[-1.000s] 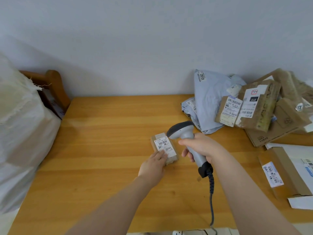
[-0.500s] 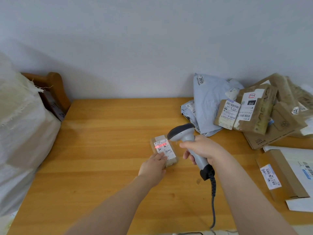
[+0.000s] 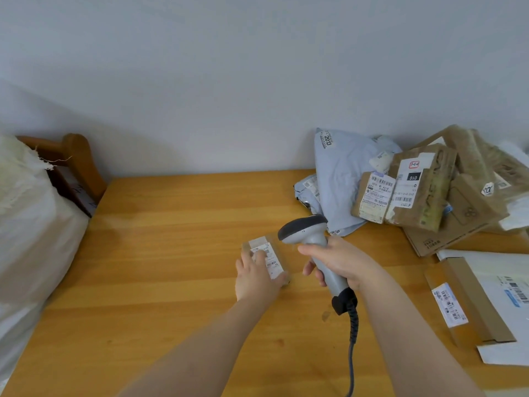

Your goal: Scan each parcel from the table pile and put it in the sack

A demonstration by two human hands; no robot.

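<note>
Left hand [image 3: 254, 277] has slid onto the parcel [image 3: 274, 262].

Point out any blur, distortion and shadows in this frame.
Head view: motion blur smears the left hand and the small parcel under it, label unreadable; the scanner in the right hand is sharper; wide-angle stretching toward the frame's corners; soft, even light, a faint shadow on the wall beside the sack; no glare.

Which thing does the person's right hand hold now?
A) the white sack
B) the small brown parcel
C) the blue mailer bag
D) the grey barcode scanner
D: the right hand grips the handle of the grey barcode scanner, while the left hand rests on the small brown parcel.
</note>
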